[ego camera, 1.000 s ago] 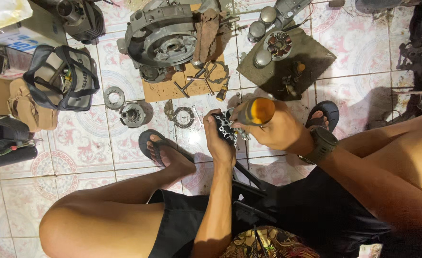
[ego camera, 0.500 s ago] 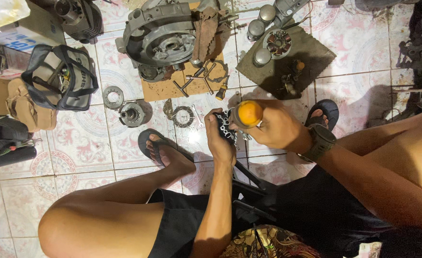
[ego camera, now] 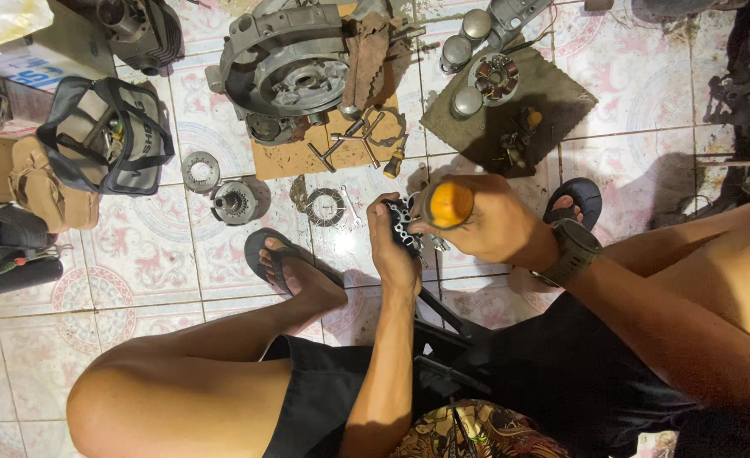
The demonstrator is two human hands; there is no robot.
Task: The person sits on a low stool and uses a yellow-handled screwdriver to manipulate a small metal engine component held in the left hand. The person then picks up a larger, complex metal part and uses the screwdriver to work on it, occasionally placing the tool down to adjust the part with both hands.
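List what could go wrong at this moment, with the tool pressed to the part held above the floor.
The orange-handled screwdriver in the right hand points at the small dark metal part gripped by the left hand; a slip might jab that hand. If dropped, the part could strike the foot in the black rubber sandal or the patterned floor tiles.

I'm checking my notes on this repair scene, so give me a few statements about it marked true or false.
1. The right hand grips a screwdriver with an orange handle. True.
2. The left hand holds a dark metal part. True.
3. The engine casing lies in the person's lap. False: it lies on the tiled floor, partly on cardboard.
4. The watch is on the left wrist. False: it is on the right wrist.
5. The tool bag is closed. False: it stands open.
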